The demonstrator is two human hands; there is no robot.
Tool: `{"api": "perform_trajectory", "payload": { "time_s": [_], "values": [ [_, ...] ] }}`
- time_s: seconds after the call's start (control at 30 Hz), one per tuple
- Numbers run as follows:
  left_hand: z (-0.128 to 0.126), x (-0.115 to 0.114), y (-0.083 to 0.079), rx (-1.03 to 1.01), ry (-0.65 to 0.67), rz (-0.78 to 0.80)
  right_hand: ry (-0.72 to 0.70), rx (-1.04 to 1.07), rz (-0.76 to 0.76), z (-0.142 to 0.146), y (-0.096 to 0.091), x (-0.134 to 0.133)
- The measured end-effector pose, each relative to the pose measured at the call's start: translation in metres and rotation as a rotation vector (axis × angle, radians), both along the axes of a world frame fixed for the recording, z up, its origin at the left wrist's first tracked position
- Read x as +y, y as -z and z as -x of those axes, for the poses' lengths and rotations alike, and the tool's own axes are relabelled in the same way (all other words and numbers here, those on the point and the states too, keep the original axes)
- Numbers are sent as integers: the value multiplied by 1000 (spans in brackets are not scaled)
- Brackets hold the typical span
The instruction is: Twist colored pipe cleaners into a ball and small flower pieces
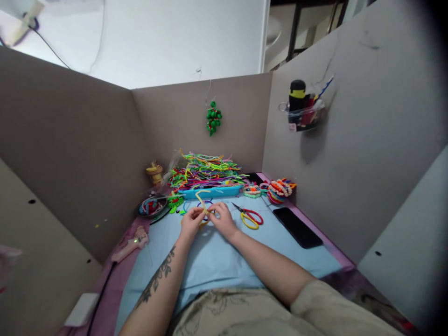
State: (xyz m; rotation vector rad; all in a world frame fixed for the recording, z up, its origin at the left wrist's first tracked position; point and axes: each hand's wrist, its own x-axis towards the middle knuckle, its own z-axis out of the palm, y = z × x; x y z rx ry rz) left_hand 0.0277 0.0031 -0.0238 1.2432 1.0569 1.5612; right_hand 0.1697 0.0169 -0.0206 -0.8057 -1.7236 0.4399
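My left hand [191,222] and my right hand [221,219] meet over the light blue mat [217,261]. Both pinch a yellow pipe cleaner [202,196] that curls up between the fingertips; a purple loop shows just behind it. Right of my right hand lie scissors [249,217] with red and yellow handles. Behind the hands a blue tray [213,191] carries a heap of pipe cleaners [205,170] in many colours.
A pink glue gun [130,244] with its cord lies at the left. A dark bowl [152,206] of small bits stands left of the tray. A black phone [297,227] lies at the right, finished coloured pieces [278,189] behind it. Grey partition walls surround the desk; a green ornament [213,118] hangs on the back one.
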Motion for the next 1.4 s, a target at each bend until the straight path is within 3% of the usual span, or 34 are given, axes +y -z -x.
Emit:
{"api": "perform_trajectory", "payload": {
  "time_s": [0.27, 0.47, 0.7, 0.93, 1.1, 1.23, 1.4],
  "values": [
    [-4, -1, 2, 66, 24, -37, 57, 102, 91, 8, 1, -1],
    [-1, 2, 3, 119, -3, -42, 156, 104, 69, 3, 4, 3],
    [0, -2, 5, 323, 9, -111, 21, 39, 216, -4, 1, 8],
    [-4, -9, 0, 437, -274, -207, -75, 252, 328, -3, 21, 27],
    [-8, -15, -1, 572, -292, -252, -4, 366, 376, -1, 22, 30],
    [-13, -16, -4, 492, -252, -233, -49, 347, 381, 1, 17, 23],
    [-12, -10, -3, 235, -135, -85, -96, 267, 357, 2, 13, 16]
  ]
}}
